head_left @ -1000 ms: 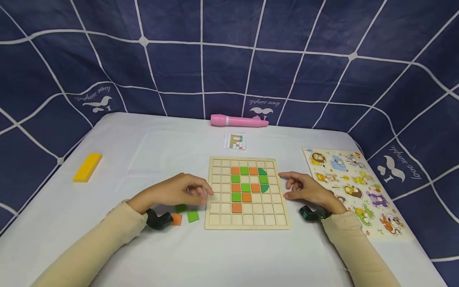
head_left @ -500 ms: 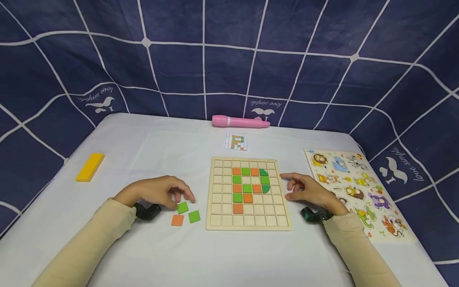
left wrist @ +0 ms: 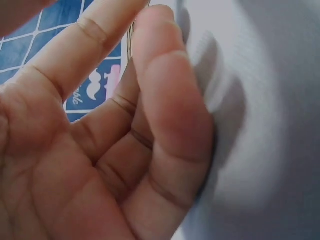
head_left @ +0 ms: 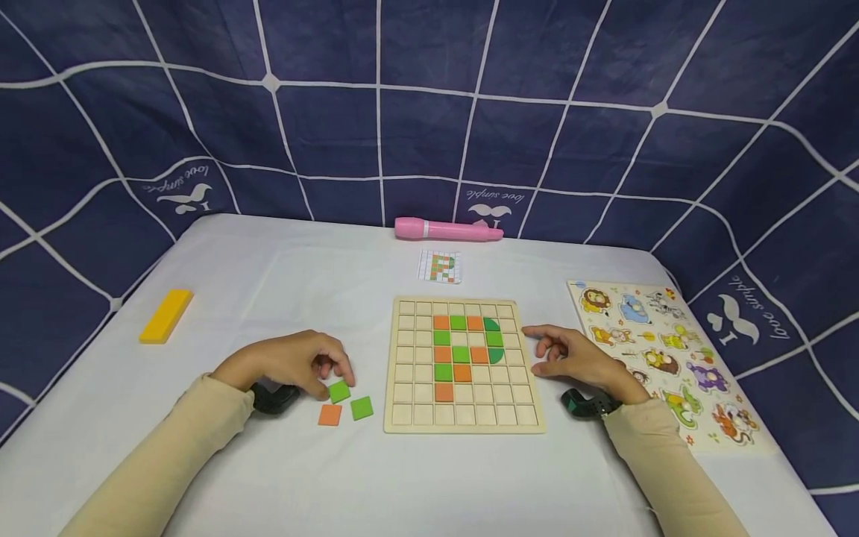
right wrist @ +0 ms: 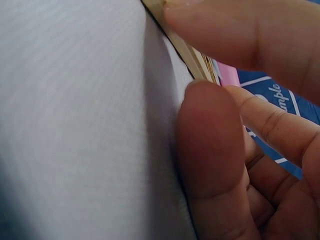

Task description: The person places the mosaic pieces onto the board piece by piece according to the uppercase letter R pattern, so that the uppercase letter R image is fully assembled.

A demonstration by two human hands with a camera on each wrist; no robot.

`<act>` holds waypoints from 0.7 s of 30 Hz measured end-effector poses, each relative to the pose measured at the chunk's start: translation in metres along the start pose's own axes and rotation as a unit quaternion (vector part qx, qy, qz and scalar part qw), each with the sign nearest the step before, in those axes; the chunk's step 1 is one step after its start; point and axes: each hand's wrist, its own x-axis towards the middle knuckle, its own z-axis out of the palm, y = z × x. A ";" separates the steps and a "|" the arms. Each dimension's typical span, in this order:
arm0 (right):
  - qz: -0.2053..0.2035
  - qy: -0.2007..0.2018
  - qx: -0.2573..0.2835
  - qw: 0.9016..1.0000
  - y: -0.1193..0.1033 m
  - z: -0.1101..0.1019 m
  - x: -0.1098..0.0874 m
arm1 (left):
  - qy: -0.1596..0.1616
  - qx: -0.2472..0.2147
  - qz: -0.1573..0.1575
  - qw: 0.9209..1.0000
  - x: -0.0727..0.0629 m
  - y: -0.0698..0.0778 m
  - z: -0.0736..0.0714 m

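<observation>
In the head view my left hand is low over the cloth, left of the wooden grid board. Its thumb and index finger pinch a green square tile at opposite edges; the left wrist view does not show the tile. Close by lie an orange tile and another green tile. My right hand rests beside the board's right edge, its index fingertip touching the edge, fingers loosely bent. On the board, orange and green squares and two dark green rounded pieces form a P-like shape.
Behind the board lies a small pattern card, with a pink recorder-like tube farther back. An animal puzzle board lies right of my right hand. A yellow block sits far left. Dark blue patterned cloth hangs behind.
My left hand has moved left from the board's edge to the loose tiles, and its thumb and index finger have drawn together around a green tile. The right hand stays in place.
</observation>
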 end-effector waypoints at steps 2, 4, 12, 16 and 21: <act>-0.001 0.001 0.001 1.000 0.000 0.000 0.000 | 0.002 -0.005 -0.002 1.000 0.000 -0.001 -0.001; -0.002 0.001 0.001 1.000 0.000 0.000 0.000 | 0.005 -0.013 -0.003 1.000 0.000 -0.003 -0.001; 0.003 0.000 -0.002 1.000 0.000 0.000 0.000 | 0.015 -0.043 -0.019 0.999 0.000 -0.009 -0.004; 0.006 0.001 -0.002 1.000 0.000 0.000 0.000 | 0.038 -0.020 -0.019 0.999 0.001 -0.011 -0.005; 0.000 0.001 -0.003 1.000 0.000 0.000 0.000 | 0.081 0.027 0.000 0.996 0.001 -0.010 -0.004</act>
